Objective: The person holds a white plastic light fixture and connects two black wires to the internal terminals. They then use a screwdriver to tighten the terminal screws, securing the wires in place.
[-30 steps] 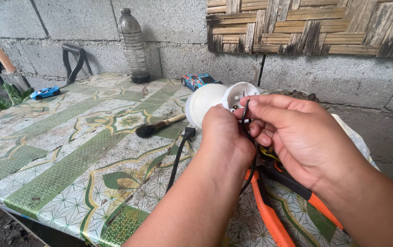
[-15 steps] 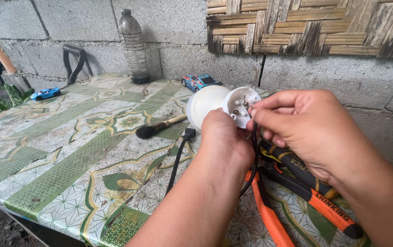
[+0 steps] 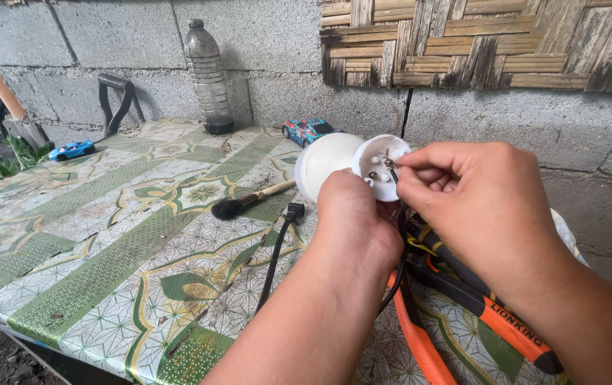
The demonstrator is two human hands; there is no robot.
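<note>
White bulb (image 3: 324, 165) in left hand (image 3: 356, 221)

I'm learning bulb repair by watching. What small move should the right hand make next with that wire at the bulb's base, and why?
Probably ease the thin wire down onto the metal contact on the white bulb base. The right hand pinches the wire just above that base, its tip near the contact, while the left hand grips the bulb with the base turned towards the fingers.
</note>
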